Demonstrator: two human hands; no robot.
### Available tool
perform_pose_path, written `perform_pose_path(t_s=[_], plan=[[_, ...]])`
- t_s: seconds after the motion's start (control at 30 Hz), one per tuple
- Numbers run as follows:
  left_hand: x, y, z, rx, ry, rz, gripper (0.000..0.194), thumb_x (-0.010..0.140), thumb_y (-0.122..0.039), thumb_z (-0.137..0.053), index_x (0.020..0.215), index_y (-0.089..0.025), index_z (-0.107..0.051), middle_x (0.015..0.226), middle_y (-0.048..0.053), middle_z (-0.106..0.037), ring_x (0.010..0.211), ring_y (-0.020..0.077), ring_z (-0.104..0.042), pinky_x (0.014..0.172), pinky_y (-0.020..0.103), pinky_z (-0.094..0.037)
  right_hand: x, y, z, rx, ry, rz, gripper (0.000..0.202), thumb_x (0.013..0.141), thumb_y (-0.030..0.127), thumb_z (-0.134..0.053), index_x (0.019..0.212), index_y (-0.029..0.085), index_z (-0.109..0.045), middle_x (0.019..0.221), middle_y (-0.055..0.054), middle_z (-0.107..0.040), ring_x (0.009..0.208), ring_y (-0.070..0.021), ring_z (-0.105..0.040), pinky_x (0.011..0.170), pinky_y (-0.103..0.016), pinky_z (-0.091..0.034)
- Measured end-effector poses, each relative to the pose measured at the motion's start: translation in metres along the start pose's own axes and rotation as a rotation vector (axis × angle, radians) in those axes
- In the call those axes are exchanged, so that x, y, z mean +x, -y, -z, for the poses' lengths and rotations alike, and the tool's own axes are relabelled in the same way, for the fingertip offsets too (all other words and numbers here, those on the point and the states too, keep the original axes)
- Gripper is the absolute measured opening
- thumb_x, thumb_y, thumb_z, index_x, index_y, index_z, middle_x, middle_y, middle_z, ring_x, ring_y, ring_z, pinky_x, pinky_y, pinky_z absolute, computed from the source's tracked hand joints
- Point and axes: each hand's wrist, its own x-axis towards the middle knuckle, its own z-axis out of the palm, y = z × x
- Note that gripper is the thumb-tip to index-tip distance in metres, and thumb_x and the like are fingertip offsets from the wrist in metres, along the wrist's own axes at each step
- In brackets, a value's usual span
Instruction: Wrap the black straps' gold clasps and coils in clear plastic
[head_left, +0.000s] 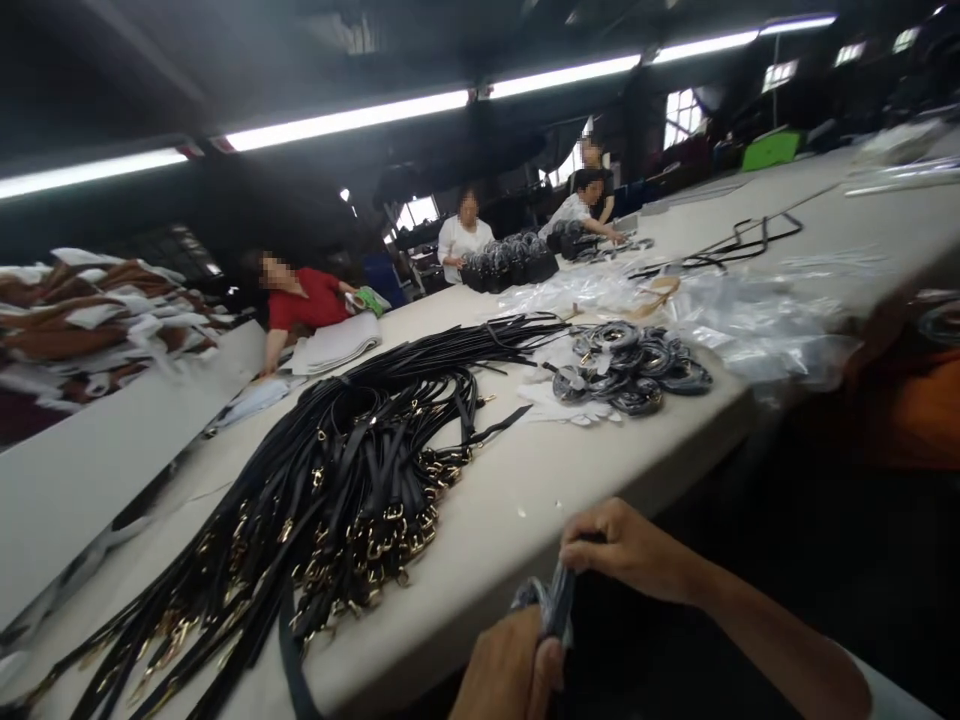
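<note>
Both of my hands are clamped on one thing, a dark, shiny bundle [559, 600]; my left hand [511, 652] wraps round its low part; my right hand [619, 548] pinches its top end between thumb and fingers; the bundle is just past the near edge of the pale table [487, 530]; on it lie many black straps [352, 440] with gold buckles [394, 512]; a pile of coils [637, 362] sits to their right.
</note>
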Motion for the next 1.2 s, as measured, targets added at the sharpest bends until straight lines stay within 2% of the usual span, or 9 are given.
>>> perform_pose_path(t_s=[0.17, 0.3, 0.4, 0.57, 0.73, 0.9, 1.0, 1.1, 1.2], plan=[[-0.005, -0.034, 0.024, -0.313, 0.068, -0.029, 0.043, 0.097, -0.051, -0.036, 0.091, -0.022, -0.068, 0.088, 0.009, -0.068, 0.086, 0.0221, -0.06, 0.083, 0.032, -0.044, 0.012, -0.007, -0.004, 0.229, 0.115, -0.062, 0.047, 0.079, 0.058, -0.066, 0.073, 0.011, -0.066, 0.052, 0.006, -0.038, 0.05, -0.007, -0.029, 0.049, -0.022, -0.021], [-0.003, -0.041, 0.021, -0.745, 0.063, -0.072, 0.051, 0.092, -0.06, -0.041, 0.098, -0.017, -0.068, 0.075, 0.01, -0.067, 0.071, 0.0201, -0.058, 0.07, 0.032, -0.046, 0.01, -0.013, -0.022, 0.424, 0.174, -0.008, 0.055, 0.085, 0.064, -0.056, 0.064, 0.014, -0.052, 0.059, 0.003, -0.04, 0.054, -0.0076, -0.033, 0.051, -0.022, -0.025], [0.008, -0.043, 0.017, -0.966, -0.026, -0.175, 0.051, 0.095, -0.057, -0.04, 0.092, -0.013, -0.067, 0.065, 0.008, -0.063, 0.063, 0.0164, -0.055, 0.062, 0.029, -0.042, 0.006, -0.012, -0.038, 0.417, 0.031, 0.023, 0.052, 0.089, 0.063, -0.05, 0.069, 0.015, -0.055, 0.063, 0.001, -0.045, 0.058, -0.0102, -0.04, 0.055, -0.023, -0.034], [0.026, -0.058, 0.021, -1.137, -0.281, -0.187, 0.042, 0.095, -0.051, -0.045, 0.089, -0.014, -0.065, 0.076, 0.009, -0.066, 0.078, 0.0205, -0.061, 0.074, 0.033, -0.047, 0.003, -0.008, -0.061, 0.27, -0.331, 0.101, 0.051, 0.092, 0.062, -0.044, 0.106, 0.018, -0.066, 0.076, -0.006, -0.064, 0.07, -0.0202, -0.06, 0.066, -0.029, -0.051], [0.035, -0.058, 0.033, -1.249, -0.401, -0.189, 0.031, 0.094, -0.039, -0.052, 0.108, -0.015, -0.066, 0.1, 0.011, -0.068, 0.09, 0.02, -0.06, 0.084, 0.033, -0.048, 0.002, -0.006, -0.07, 0.147, -0.333, 0.227, 0.048, 0.093, 0.05, -0.05, 0.13, 0.02, -0.058, 0.119, -0.013, -0.066, 0.11, -0.0285, -0.062, 0.098, -0.039, -0.051], [0.044, -0.04, 0.039, -1.141, -0.591, -0.179, 0.035, 0.096, -0.035, -0.052, 0.124, -0.016, -0.059, 0.107, 0.011, -0.068, 0.084, 0.0142, -0.059, 0.086, 0.028, -0.047, 0.003, -0.004, -0.066, 0.097, -0.245, 0.185, 0.044, 0.094, 0.045, -0.052, 0.128, 0.019, -0.059, 0.119, -0.013, -0.066, 0.115, -0.028, -0.059, 0.104, -0.04, -0.045], [0.049, -0.034, 0.03, -0.924, -0.645, -0.148, 0.032, 0.097, -0.035, -0.049, 0.12, -0.017, -0.062, 0.107, 0.01, -0.068, 0.086, 0.0148, -0.06, 0.086, 0.028, -0.047, 0.005, -0.005, -0.067, 0.21, -0.179, 0.081, 0.045, 0.093, 0.053, -0.051, 0.117, 0.017, -0.063, 0.086, -0.007, -0.066, 0.076, -0.0194, -0.063, 0.071, -0.029, -0.054], [0.053, -0.031, 0.017, -0.677, -0.649, -0.133, 0.029, 0.098, -0.035, -0.047, 0.114, -0.018, -0.063, 0.103, 0.008, -0.067, 0.09, 0.0165, -0.06, 0.084, 0.028, -0.048, 0.008, -0.005, -0.07, 0.462, -0.058, -0.083, 0.051, 0.089, 0.063, -0.05, 0.1, 0.015, -0.061, 0.066, 0.002, -0.051, 0.041, -0.0056, -0.039, 0.038, -0.019, -0.029], [0.057, -0.023, 0.007, -0.45, -0.637, -0.168, 0.027, 0.097, -0.034, -0.047, 0.116, -0.02, -0.061, 0.105, 0.008, -0.066, 0.092, 0.0178, -0.061, 0.084, 0.03, -0.048, 0.008, -0.005, -0.074, 0.717, 0.013, -0.215, 0.054, 0.086, 0.068, -0.051, 0.088, 0.014, -0.057, 0.061, 0.005, -0.045, 0.036, -0.0015, -0.029, 0.034, -0.017, -0.016]])
